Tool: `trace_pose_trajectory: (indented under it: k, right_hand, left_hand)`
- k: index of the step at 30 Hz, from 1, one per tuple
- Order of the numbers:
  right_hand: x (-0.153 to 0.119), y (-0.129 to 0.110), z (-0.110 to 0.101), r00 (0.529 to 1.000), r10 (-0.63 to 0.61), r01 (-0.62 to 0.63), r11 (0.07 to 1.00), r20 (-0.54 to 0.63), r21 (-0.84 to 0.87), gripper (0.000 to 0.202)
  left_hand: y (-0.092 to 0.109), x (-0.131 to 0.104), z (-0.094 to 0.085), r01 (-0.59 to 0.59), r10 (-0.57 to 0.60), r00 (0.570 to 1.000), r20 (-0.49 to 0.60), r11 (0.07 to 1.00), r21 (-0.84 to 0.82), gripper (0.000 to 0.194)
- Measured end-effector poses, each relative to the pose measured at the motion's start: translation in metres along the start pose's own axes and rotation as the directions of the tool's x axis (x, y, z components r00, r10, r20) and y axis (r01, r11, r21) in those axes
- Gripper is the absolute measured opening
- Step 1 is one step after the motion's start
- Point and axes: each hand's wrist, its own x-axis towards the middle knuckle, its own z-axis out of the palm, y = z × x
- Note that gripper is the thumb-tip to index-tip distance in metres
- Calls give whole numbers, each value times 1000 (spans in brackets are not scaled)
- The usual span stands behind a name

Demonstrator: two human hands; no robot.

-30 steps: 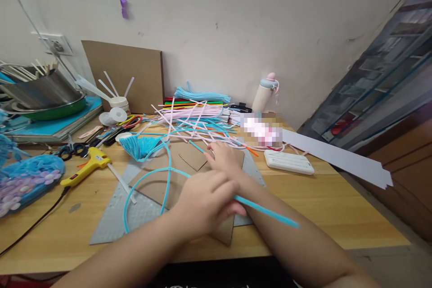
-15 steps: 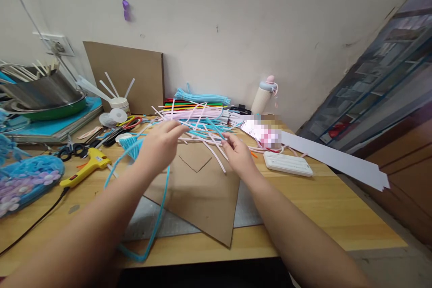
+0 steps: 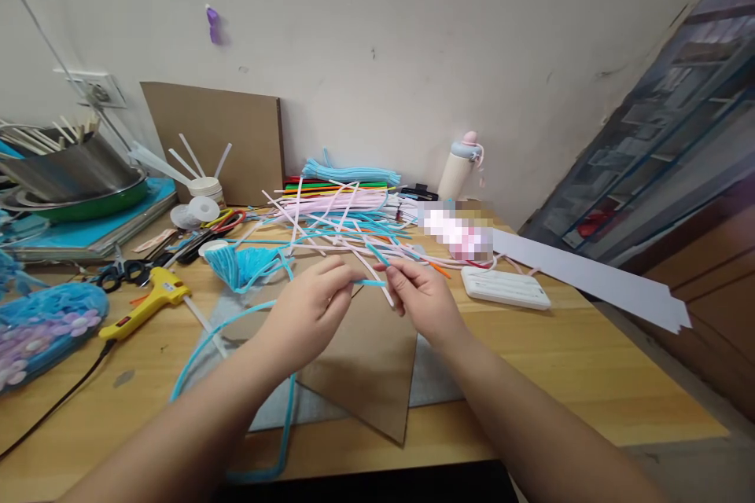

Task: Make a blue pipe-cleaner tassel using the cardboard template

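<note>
My left hand (image 3: pixel 315 310) is closed on a blue pipe cleaner (image 3: pixel 369 283), whose short end sticks out to the right. A long blue loop hangs below and left of that hand. My right hand (image 3: pixel 423 297) pinches another blue pipe cleaner (image 3: pixel 378 255) pointing up and left, and its fingertips are close to the end from my left hand. Whether the two pieces touch cannot be made out. Beneath both hands lies brown cardboard (image 3: pixel 359 361) on a grey mat (image 3: pixel 433 377). A blue yarn-like bundle (image 3: pixel 239 267) sits left of my left hand.
Loose pink and blue pipe cleaners (image 3: pixel 330 208) are piled behind my hands. A yellow glue gun (image 3: pixel 145 302), scissors (image 3: pixel 123 271) and a blue flowered piece (image 3: pixel 53 326) lie left. To the right are a white power bank (image 3: pixel 506 288) and a bottle (image 3: pixel 458 169).
My left hand has moved right and down, closer to my right hand, with the blue end now showing between them. My right hand has come slightly lower and now pinches a blue piece.
</note>
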Motion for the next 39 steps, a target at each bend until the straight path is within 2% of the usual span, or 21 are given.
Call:
trace_pose_trajectory:
  k: [2, 6, 9, 13, 15, 19, 23, 25, 31, 36, 39]
  right_hand:
    - [-5, 2, 4, 1000, -23, 23, 999, -14, 44, 30]
    - [-13, 4, 12, 998, -56, 56, 996, -1, 73, 32]
    - [-18, 3, 17, 996, -85, 84, 995, 2, 49, 22]
    - [-24, 6, 23, 999, 29, -35, 986, 43, 165, 14]
    - [-25, 7, 25, 994, 68, -84, 974, 84, 212, 13]
    - [-26, 9, 26, 993, 47, -73, 964, 104, 257, 11]
    - [-26, 11, 27, 994, 47, -72, 964, 100, 255, 12]
    - [-26, 12, 28, 993, 57, -82, 961, 101, 265, 12]
    - [-24, 11, 28, 994, 75, -96, 954, 85, 284, 18]
    - [-23, 9, 27, 991, 107, -127, 949, 85, 287, 23]
    - [-21, 9, 27, 984, 145, -170, 931, 102, 324, 24]
  left_hand:
    - [-1, -1, 4, 14, -14, 1000, -1, 998, -59, 21]
    - [-9, -5, 15, 71, -70, 997, 11, 982, -173, 27]
    - [-13, -11, 25, 147, -151, 989, 1, 961, -235, 23]
    - [-17, -17, 34, 296, -313, 950, 22, 871, -391, 19]
    - [-18, -18, 36, 318, -337, 941, 29, 853, -413, 21]
    - [-20, -18, 39, 304, -328, 944, 21, 849, -432, 18]
    - [-18, -17, 43, 321, -348, 935, 69, 746, -584, 15]
    - [-17, -17, 45, 313, -353, 934, 60, 724, -614, 12]
    - [-20, -20, 49, 255, -332, 942, -46, 800, -543, 9]
    - [-24, -20, 52, 231, -323, 944, -69, 793, -564, 6]
    - [-25, -20, 53, 156, -263, 954, -142, 843, -515, 3]
